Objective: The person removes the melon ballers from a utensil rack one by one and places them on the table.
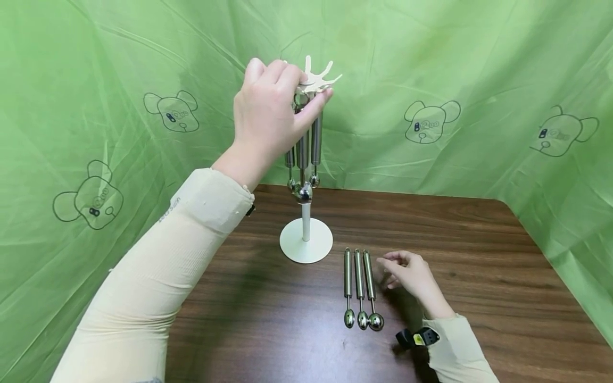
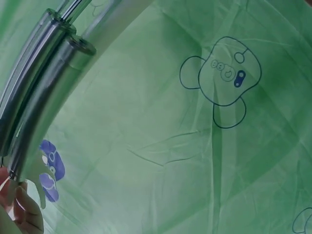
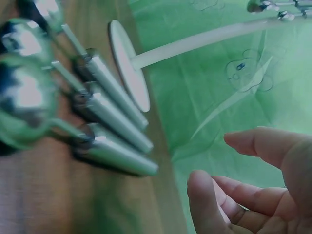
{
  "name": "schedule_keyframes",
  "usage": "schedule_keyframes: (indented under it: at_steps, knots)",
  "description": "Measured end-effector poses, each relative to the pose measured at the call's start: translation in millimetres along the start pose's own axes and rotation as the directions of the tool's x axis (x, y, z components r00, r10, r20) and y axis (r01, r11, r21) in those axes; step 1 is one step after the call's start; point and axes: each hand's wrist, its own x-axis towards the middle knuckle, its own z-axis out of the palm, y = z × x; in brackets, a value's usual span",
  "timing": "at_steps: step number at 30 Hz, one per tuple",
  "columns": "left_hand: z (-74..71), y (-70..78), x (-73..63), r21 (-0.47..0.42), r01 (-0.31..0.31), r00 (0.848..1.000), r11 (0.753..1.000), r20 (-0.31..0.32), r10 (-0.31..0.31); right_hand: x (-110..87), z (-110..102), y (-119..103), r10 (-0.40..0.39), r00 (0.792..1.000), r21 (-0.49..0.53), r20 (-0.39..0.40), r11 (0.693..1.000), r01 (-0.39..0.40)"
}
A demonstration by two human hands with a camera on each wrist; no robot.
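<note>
A white stand (image 1: 306, 234) on a round base carries several steel melon ballers (image 1: 303, 151), hanging scoop end down from its hooked top (image 1: 316, 81). My raised left hand (image 1: 270, 106) grips that top, thumb in front of the hanging handles and fingers over the plate. At the lower left of the left wrist view, its fingertips (image 2: 29, 212) lie close to the handle ends, so contact with a handle is unclear. Three more melon ballers (image 1: 360, 287) lie side by side on the table. My right hand (image 1: 409, 274) is just right of them, fingers loosely bent and holding nothing.
The brown wooden table (image 1: 455, 255) is bordered by green cloth (image 1: 373, 143) printed with mouse-like faces. A small black device (image 1: 416, 338) sits at my right wrist. The stand is behind the three lying ballers.
</note>
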Motion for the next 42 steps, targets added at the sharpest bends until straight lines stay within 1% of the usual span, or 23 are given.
schedule_keyframes:
  at_steps: [2, 4, 7, 11, 14, 18, 20, 22, 27, 29, 33, 40, 42]
  knots:
    - [-0.8, 0.3, -1.6, 0.007, -0.013, 1.0, 1.0, 0.011, 0.013, 0.3, -1.8, -6.6, -0.024, 1.0, 0.002, 0.0, 1.0, 0.024]
    - [-1.0, -0.2, -2.8, 0.012, -0.035, 0.999, 0.999, 0.008, 0.035, 0.8, -2.9, -12.9, -0.05, 0.999, 0.008, 0.004, 0.999, 0.05]
    - [-0.6, -1.0, -3.2, 0.018, -0.072, 0.997, 0.997, -0.017, 0.072, 1.4, -4.3, -21.2, -0.082, 0.997, 0.006, 0.011, 0.997, 0.082]
    - [0.3, -2.5, -1.3, 0.016, -0.106, 0.994, 0.994, -0.035, 0.107, 0.7, -6.9, -32.7, -0.106, 0.994, -0.031, 0.015, 0.994, 0.107]
    - [0.1, -4.0, 0.1, 0.018, -0.117, 0.992, 0.993, -0.035, 0.117, -0.7, -9.0, -43.0, -0.129, 0.991, -0.057, 0.021, 0.99, 0.13]
    - [-0.6, -6.3, 1.6, 0.014, -0.124, 0.991, 0.992, -0.041, 0.124, -2.2, -11.8, -58.5, -0.156, 0.987, -0.063, 0.021, 0.986, 0.157]
    - [-0.9, -7.3, 2.6, 0.005, -0.124, 0.992, 0.992, -0.039, 0.124, -2.3, -13.4, -65.9, -0.167, 0.986, -0.058, 0.015, 0.984, 0.168]
    - [-1.2, -8.0, 3.4, -0.007, -0.122, 0.992, 0.992, -0.035, 0.122, -2.3, -14.9, -73.2, -0.196, 0.981, -0.05, 0.013, 0.979, 0.196]
    - [-1.7, -9.9, 5.2, -0.032, -0.11, 0.994, 0.993, -0.025, 0.109, -1.1, -17.9, -89.9, -0.243, 0.97, -0.013, 0.027, 0.97, 0.243]
    - [-2.1, -10.6, 5.6, -0.039, -0.103, 0.995, 0.994, -0.021, 0.102, -0.6, -18.5, -96.3, -0.249, 0.968, 0.006, 0.035, 0.968, 0.249]
    - [-3.2, -11.0, 6.2, -0.064, -0.096, 0.995, 0.993, 0.007, 0.096, -0.6, -19.5, -108.8, -0.28, 0.959, 0.042, 0.041, 0.96, 0.278]
    - [-4.8, -10.0, 5.9, -0.134, -0.062, 0.992, 0.989, 0.098, 0.075, 0.5, -21.6, -130.5, -0.333, 0.942, 0.048, 0.036, 0.942, 0.331]
    - [-4.8, -9.1, 5.8, -0.145, -0.07, 0.991, 0.987, 0.102, 0.085, 0.5, -22.0, -135.1, -0.344, 0.938, 0.051, 0.034, 0.938, 0.342]
